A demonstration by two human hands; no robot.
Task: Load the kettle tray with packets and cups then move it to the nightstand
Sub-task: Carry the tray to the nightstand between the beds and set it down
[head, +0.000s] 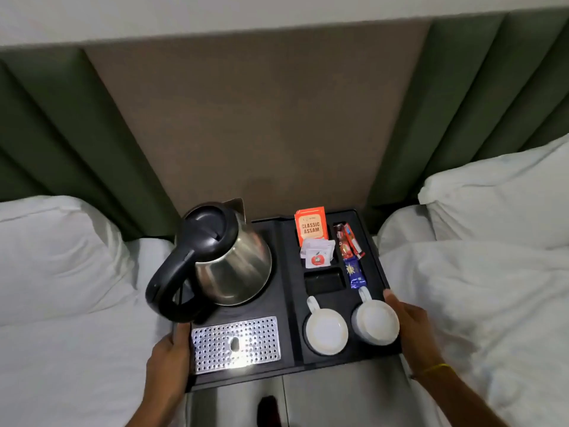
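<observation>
A person's two bare hands are gripping a flat black rectangular kettle tray (288,291) between two beds with white pillows, against a taupe and green padded headboard. The left hand (167,362) is curling around the tray's near left edge, thumb on top; the right hand (411,322), a yellow band (434,369) at its wrist, is clasping the right edge, fingers hidden underneath. On the tray's left half, a brushed-steel kettle with a black lid and handle (221,257) is standing behind a perforated metal drip grate (235,345). On the right half, two white ceramic cups (326,329) are sitting in round wells nearest the camera. Behind them an orange "Classic Assam" tea packet (311,226) is standing upright, white sachets (317,252) in front of it, red (348,241) and blue (355,274) sachets lying alongside. Whether the tray is resting on anything cannot be told.
</observation>
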